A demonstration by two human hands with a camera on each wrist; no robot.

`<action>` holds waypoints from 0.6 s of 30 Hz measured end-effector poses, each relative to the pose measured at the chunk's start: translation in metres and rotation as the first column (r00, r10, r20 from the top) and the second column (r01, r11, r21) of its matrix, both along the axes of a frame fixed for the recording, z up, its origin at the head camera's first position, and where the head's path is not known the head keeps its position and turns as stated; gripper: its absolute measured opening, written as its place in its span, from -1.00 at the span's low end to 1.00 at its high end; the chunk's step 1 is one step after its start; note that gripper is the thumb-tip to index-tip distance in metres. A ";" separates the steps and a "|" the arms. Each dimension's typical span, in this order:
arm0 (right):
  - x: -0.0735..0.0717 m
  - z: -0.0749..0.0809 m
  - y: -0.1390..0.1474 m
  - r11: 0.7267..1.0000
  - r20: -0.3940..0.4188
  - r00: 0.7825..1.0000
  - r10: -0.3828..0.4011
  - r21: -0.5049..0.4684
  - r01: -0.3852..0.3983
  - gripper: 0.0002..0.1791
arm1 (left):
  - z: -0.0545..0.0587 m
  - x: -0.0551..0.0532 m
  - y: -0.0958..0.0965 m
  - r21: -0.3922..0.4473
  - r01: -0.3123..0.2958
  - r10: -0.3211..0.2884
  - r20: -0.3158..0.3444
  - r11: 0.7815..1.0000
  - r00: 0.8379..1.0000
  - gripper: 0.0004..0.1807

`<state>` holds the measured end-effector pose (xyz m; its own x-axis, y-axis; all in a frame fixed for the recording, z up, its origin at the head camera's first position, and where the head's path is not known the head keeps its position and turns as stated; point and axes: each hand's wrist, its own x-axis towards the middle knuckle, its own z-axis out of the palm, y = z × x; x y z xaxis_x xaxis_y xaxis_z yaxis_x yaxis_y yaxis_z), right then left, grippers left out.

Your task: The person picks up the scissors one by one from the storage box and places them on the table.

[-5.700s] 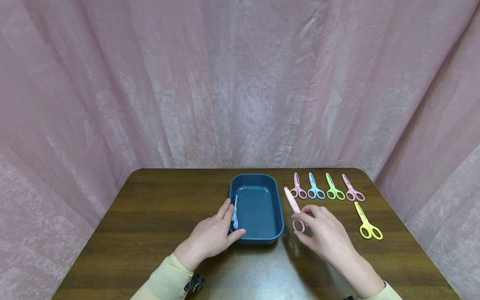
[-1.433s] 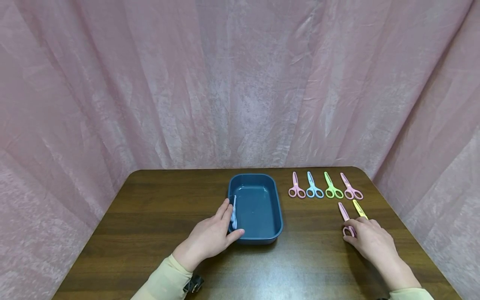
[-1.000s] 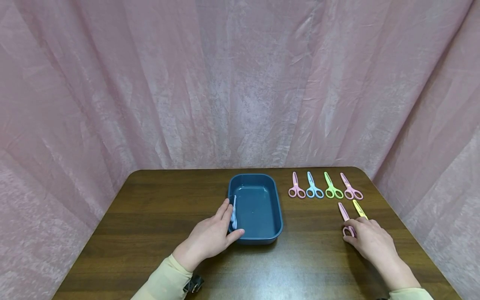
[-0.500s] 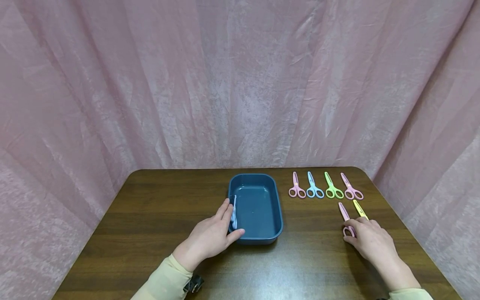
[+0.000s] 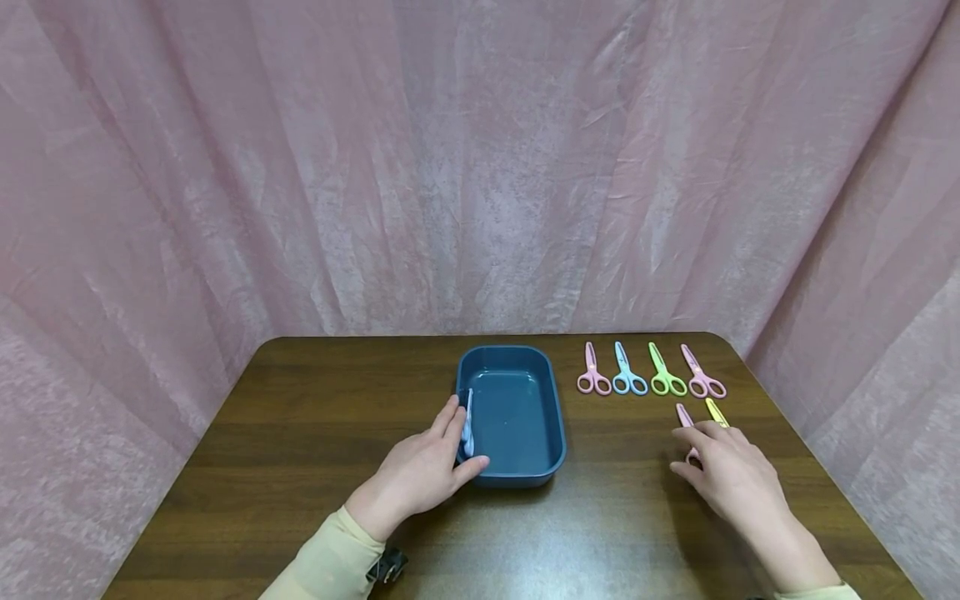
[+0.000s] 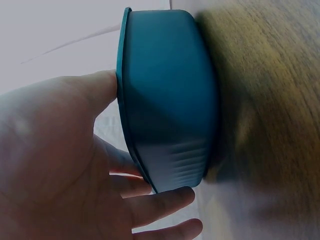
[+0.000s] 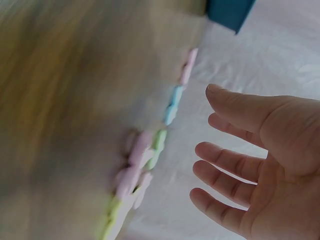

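Note:
My left hand rests at the near left corner of a dark blue plastic tub, fingers and thumb extended and touching its rim. In the left wrist view the thumb touches the tub's rim. A narrow light blue object lies along the tub's left inner wall; its kind cannot be told. My right hand hovers over front pink scissors and yellow scissors, hiding most of their handles. In the right wrist view its fingers are spread, with nothing between them.
Along the back right edge lies a row of scissors: pink scissors, light blue scissors, green scissors and another pink pair of scissors. The wooden table ends at a pink curtain.
Earlier my right hand carried the pink scissors from beside the tub and set them left of the yellow ones. Now it has let go and risen slightly. My left hand has stayed put.

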<state>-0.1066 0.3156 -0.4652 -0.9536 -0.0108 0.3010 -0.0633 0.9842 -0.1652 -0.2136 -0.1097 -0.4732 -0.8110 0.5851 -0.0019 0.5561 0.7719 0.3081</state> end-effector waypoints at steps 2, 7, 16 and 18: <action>0.001 0.004 -0.007 0.999 -0.037 0.999 0.031 0.012 -0.030 -0.50 | 0.000 0.000 0.000 0.000 0.001 -0.001 0.001 1.000 1.000 0.00; -0.001 0.008 -0.025 0.991 -0.175 0.975 0.136 0.037 -0.131 -0.49 | 0.002 0.001 0.000 0.002 0.002 -0.002 0.007 1.000 1.000 -0.01; -0.004 0.010 -0.058 0.977 -0.198 0.957 0.213 0.039 -0.210 -0.49 | 0.001 0.001 0.000 -0.001 0.005 -0.005 0.002 1.000 1.000 -0.01; -0.005 0.011 -0.063 0.977 -0.201 0.956 0.214 0.035 -0.211 -0.48 | 0.001 0.002 0.000 -0.002 0.004 -0.004 0.002 1.000 1.000 -0.01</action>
